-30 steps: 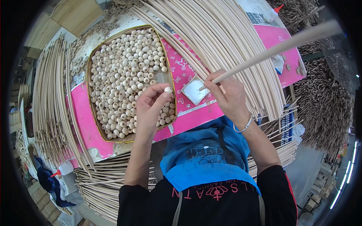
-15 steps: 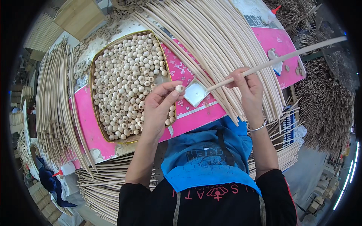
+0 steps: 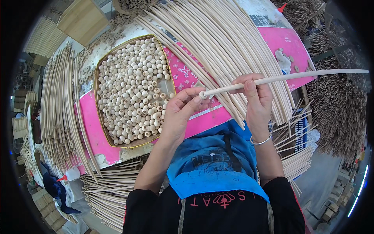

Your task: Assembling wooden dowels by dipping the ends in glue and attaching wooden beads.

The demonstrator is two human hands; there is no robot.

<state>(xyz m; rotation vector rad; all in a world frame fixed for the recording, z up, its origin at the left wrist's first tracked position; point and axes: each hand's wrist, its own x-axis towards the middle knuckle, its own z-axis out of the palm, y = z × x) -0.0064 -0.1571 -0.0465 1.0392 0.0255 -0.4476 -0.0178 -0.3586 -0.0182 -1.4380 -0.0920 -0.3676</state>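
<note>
Pinched in the fingers of my left hand (image 3: pixel 184 106) is a small round wooden bead (image 3: pixel 203 94). My right hand (image 3: pixel 256 93) is closed round a long pale wooden rod (image 3: pixel 280 77), which slants up to the right. The rod's near end meets the bead; how deep it sits in the hole cannot be made out. A tray (image 3: pixel 96 84) full of drilled wooden beads (image 3: pixel 134 89) lies to the left of my hands. Behind my hands the small white glue dish is mostly hidden.
A row of long wooden rods (image 3: pixel 226 50) lies across the pink-covered table (image 3: pixel 278 41). More rods (image 3: pixel 58 113) carry rings at the left. Glue bottles (image 3: pixel 72 174) stand at the left and far right. Bundled rods (image 3: pixel 337 105) fill the right side; others lie below the table.
My right hand has brought the rod's end from the white glue dish to the bead. My left hand has moved right, carrying the bead to meet it.
</note>
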